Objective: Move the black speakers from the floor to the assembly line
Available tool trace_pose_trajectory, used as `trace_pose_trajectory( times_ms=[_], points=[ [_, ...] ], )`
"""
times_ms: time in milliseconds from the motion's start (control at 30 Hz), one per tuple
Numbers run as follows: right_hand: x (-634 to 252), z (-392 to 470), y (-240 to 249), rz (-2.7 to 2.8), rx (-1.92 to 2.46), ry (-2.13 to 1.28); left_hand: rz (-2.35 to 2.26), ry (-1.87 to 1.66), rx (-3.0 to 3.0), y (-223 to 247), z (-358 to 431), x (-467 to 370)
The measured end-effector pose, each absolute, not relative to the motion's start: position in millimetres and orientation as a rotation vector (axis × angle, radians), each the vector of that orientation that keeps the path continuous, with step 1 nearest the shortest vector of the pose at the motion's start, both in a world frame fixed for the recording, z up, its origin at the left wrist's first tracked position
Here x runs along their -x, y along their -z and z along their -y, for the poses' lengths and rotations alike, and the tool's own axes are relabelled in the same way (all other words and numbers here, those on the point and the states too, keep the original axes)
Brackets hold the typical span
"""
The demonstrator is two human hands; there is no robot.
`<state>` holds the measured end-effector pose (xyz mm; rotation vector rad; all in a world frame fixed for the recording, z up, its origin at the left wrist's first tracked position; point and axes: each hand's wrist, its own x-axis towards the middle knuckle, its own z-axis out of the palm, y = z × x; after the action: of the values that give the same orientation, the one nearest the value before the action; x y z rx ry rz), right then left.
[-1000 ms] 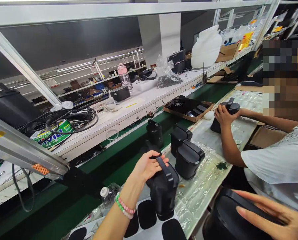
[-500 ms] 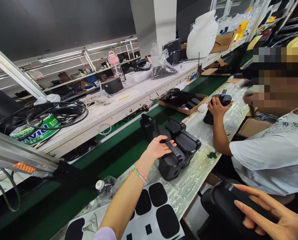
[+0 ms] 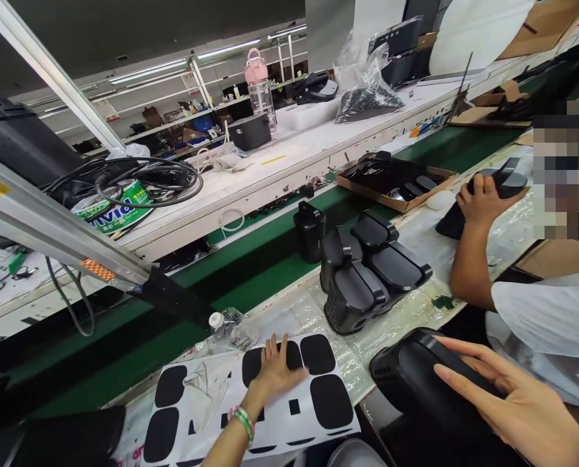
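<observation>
1. Near the bottom edge of the view, the left hand (image 3: 275,373) is laid flat, fingers spread, on a white sheet (image 3: 211,402) that carries black rounded pads (image 3: 330,401); its grip is open and nothing is held in it.
2. One of the black pads is covered by the fingertips of this hand, while the other pads lie just beside it on the same sheet.
3. At lower right, the right hand (image 3: 517,405) is rested with fingers stretched over a black housing (image 3: 415,379), which sits below the table's edge; the grip is open across the top of the housing, and no closure around it can be seen.
4. Three similar black units (image 3: 367,285) are clustered on the table just beyond the sheet, well apart from both hands, and touch one another.
5. A small clear bottle (image 3: 228,327) lies on its side just beside the sheet's far edge.
6. The table (image 3: 415,311) is covered with wrinkled clear plastic film, and a green conveyor belt (image 3: 250,272) runs alongside it, with one black unit (image 3: 309,230) standing upright on the belt.
7. Farther along, a co-worker's hand (image 3: 481,201) is placed on another black unit, and a cardboard tray (image 3: 396,185) of dark parts lies near it.
8. Across the belt, a white bench (image 3: 279,172) is loaded with coiled cables (image 3: 143,181), a pink-capped bottle (image 3: 259,87) and plastic bags (image 3: 364,84).
</observation>
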<state>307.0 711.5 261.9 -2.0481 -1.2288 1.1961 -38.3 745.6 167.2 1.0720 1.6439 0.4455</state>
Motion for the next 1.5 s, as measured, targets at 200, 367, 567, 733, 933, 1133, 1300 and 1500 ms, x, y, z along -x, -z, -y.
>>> trace_pose_trajectory(
  times_ms=[200, 367, 567, 733, 933, 1133, 1300, 1500],
  points=[
    [-276, -729, -278, 1.2, 2.005, -1.19, -1.843, 0.023, -1.481, -94, -690, 70],
    [-263, -732, -272, 1.34, 1.816, -1.147, -1.93, 0.158, -1.549, -82, -681, 94],
    [-209, -754, -292, 1.347, 1.535, -1.126, -1.972, 0.123, -1.523, -91, -674, 90],
    [-153, -797, -292, 1.516, 1.44, -0.924, -1.58, -0.141, -1.747, -99, -670, 15],
    [-113, -858, -278, 1.719, 1.58, -0.716, -1.396, -0.303, -1.729, -69, -649, -34],
    [-90, -867, -274, 1.975, 1.571, -0.441, -1.259, -0.521, -1.763, -62, -630, -21],
    [-111, -828, -266, 1.928, 1.385, -0.143, -1.762, -0.699, -1.554, -71, -613, 53],
    [-150, -753, -146, 2.226, 1.801, -0.717, -2.696, -0.693, -0.782, -87, -561, 259]
  ],
)
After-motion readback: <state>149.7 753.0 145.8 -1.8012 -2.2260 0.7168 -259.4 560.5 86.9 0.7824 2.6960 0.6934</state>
